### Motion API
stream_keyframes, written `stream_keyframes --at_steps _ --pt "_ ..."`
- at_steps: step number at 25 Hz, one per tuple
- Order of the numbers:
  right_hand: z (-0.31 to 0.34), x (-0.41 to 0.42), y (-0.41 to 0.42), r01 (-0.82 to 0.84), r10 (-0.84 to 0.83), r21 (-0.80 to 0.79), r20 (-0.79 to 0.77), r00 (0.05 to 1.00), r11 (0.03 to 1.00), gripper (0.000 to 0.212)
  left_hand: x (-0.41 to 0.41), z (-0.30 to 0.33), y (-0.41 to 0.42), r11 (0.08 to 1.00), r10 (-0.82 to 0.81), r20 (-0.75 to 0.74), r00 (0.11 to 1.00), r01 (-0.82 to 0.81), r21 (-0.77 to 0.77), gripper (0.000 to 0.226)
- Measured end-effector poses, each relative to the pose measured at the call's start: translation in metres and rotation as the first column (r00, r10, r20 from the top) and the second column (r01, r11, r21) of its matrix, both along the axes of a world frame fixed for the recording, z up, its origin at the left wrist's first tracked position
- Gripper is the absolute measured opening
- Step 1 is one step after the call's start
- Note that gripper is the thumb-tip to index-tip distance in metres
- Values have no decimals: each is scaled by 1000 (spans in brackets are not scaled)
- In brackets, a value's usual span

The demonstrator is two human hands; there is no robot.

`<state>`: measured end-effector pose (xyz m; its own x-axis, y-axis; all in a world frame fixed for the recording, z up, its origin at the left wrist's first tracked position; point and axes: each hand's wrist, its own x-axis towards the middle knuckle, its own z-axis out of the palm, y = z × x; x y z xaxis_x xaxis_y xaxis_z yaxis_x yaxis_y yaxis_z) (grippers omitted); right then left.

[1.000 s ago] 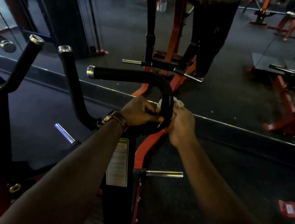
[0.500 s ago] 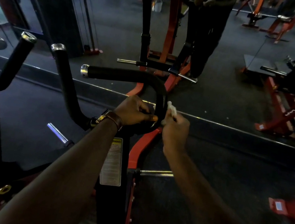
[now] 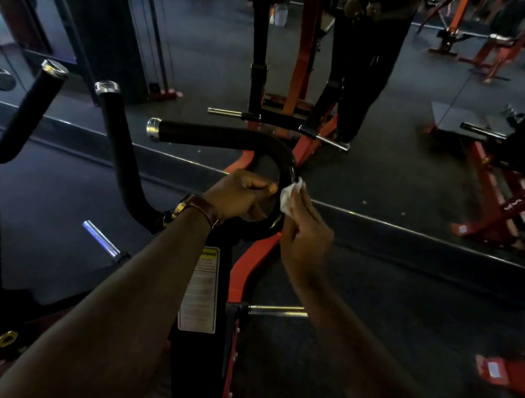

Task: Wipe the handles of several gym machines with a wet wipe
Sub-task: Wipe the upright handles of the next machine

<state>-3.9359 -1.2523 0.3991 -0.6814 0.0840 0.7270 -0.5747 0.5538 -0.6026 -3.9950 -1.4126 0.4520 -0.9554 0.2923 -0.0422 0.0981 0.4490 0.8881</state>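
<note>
Since a second earlier, the right hand [image 3: 306,237] had slid off the curved black handle [image 3: 229,139] and held the white wet wipe [image 3: 289,196] pinched against the bend's outer side. Meanwhile the left hand [image 3: 237,194], a brown watch strap [image 3: 200,209] at its wrist, stayed curled around the bend's lower part.

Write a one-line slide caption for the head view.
Left hand grips the curved black padded machine handle while right hand presses a white wet wipe against its bend.
</note>
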Motion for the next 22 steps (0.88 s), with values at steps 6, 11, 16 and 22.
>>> stream_keyframes --at_steps 6,11,16,22 --pt "28 -33 -9 -8 16 142 -56 998 990 39 6 11 5 970 -106 293 950 35 239 27" --pt "-2 -1 4 0 -1 188 3 1000 982 38 4 9 7 999 39 245 969 -47 24 52" --pt "46 -49 -8 -34 38 164 -23 999 986 41 8 14 8 997 18 220 975 -33 64 46" --pt "5 -19 -5 38 -27 91 -118 993 995 36 7 13 9 995 54 237 970 -72 68 45"
